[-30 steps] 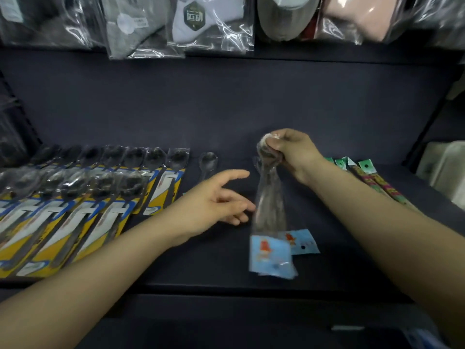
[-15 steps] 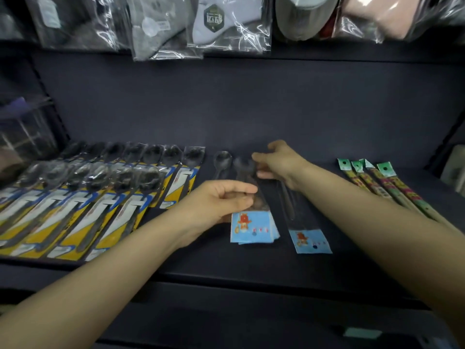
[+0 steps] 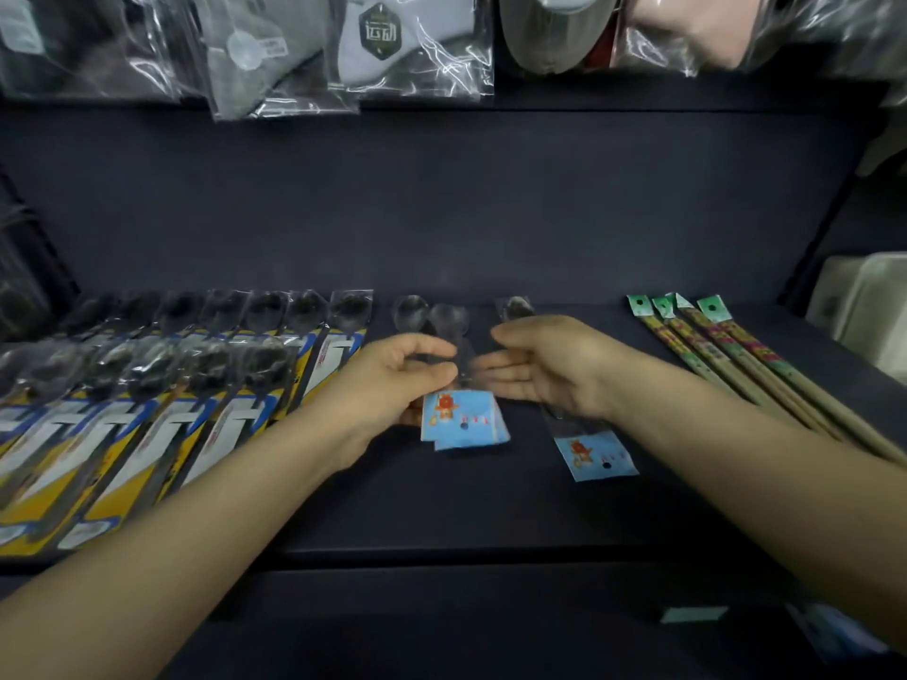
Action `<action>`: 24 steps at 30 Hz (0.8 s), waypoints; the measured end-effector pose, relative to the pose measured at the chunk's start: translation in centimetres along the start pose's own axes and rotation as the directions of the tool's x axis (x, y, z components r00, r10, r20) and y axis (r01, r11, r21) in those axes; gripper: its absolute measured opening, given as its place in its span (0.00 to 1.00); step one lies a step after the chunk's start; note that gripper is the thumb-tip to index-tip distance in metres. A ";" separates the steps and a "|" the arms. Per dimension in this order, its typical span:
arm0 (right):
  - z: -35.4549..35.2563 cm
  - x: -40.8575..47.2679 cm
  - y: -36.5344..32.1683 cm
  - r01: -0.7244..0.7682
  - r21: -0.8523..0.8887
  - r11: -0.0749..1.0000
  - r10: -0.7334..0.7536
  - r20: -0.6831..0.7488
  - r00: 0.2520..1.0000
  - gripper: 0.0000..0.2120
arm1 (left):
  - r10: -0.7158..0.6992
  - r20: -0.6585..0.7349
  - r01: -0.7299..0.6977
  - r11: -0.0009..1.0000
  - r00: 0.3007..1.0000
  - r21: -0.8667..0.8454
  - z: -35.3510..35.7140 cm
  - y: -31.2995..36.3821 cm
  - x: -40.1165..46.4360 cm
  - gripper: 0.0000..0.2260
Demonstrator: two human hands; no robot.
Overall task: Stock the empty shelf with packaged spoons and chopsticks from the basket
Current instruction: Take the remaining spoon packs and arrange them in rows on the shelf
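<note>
On the dark shelf (image 3: 491, 507) two bare hands meet over a small stack of clear spoon packets with blue cards (image 3: 461, 419), which lies near the middle of the shelf. The left hand (image 3: 392, 380) comes in from the left with its thumb and curled fingers (image 3: 441, 373) closed on the clear upper part of that stack, pinching it just above the blue cards. The right hand (image 3: 549, 365) lies palm up beside it, fingers (image 3: 495, 370) straight and relaxed, the tips at or just short of the same stack; whether they touch the plastic cannot be told, and they hold nothing. Under the right wrist a single blue-card spoon packet (image 3: 594, 454) lies flat on the shelf, its card toward the front edge and its spoon bowl showing past the knuckles toward the back. Two more clear spoon bowls (image 3: 432, 314) show behind the left hand. To the left, two overlapping rows of spoons in yellow and blue packs (image 3: 162, 409) fill the shelf, bowls toward the back wall. To the right, well apart from the hands, several packaged chopsticks (image 3: 726, 355) with green tops lie side by side, slanting toward the front right. Above, bagged goods in clear plastic (image 3: 343, 46) hang from an upper level. The basket is out of view.
</note>
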State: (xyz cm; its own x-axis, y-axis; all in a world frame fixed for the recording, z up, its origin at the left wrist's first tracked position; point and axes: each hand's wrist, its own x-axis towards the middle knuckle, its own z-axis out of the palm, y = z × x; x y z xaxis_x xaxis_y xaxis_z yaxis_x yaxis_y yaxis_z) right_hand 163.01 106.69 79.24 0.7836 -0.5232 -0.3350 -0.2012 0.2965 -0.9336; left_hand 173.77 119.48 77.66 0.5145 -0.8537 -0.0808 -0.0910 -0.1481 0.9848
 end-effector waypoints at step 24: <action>4.0 2.8 -0.9 0.191 0.220 0.957 -0.233 0.188 0.954 0.11 | -0.130 0.060 0.140 0.967 0.990 -0.212 -2.1 0.3 -0.9 0.07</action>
State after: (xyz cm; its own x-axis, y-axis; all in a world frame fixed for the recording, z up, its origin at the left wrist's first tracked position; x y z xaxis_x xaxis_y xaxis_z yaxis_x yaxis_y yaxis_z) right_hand 167.73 108.17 79.67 0.9050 -0.4182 -0.0780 0.0862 0.3598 -0.9290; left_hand 175.07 121.22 78.40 0.4702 -0.8555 -0.2170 0.1649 -0.1563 0.9738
